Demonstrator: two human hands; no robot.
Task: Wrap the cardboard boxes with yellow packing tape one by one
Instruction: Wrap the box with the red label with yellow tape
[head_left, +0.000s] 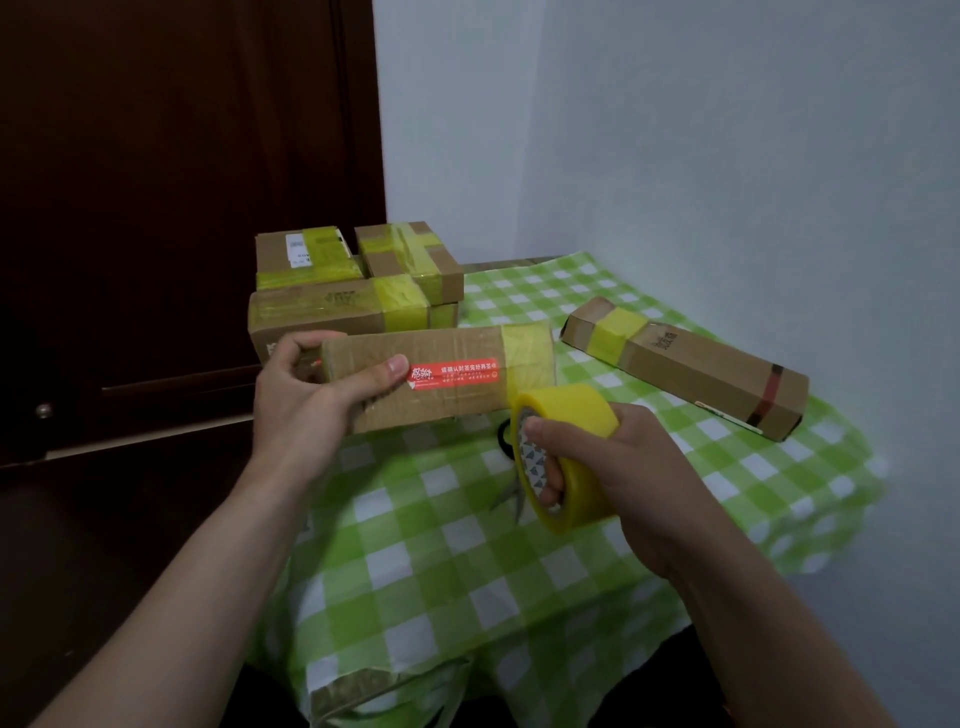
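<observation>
Over checked cloth (457, 525), brown box (441, 379) bears yellow tape band (527, 358).

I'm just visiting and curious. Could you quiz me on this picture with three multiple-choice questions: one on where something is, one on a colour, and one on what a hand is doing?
1. Where does the long box with the dark stripe lie?
A. On the floor
B. In the person's lap
C. On the checked tablecloth

2. What colour is the label on the held box?
A. Red
B. Blue
C. Black

3. What is the right hand doing?
A. Lying flat
B. Gripping the yellow tape roll
C. Holding a pen

Answers:
1 C: it rests on the cloth, to the right of the held box.
2 A: it is a red strip with white print, by the thumb of the left hand.
3 B: its fingers pass through the roll's core.
</observation>
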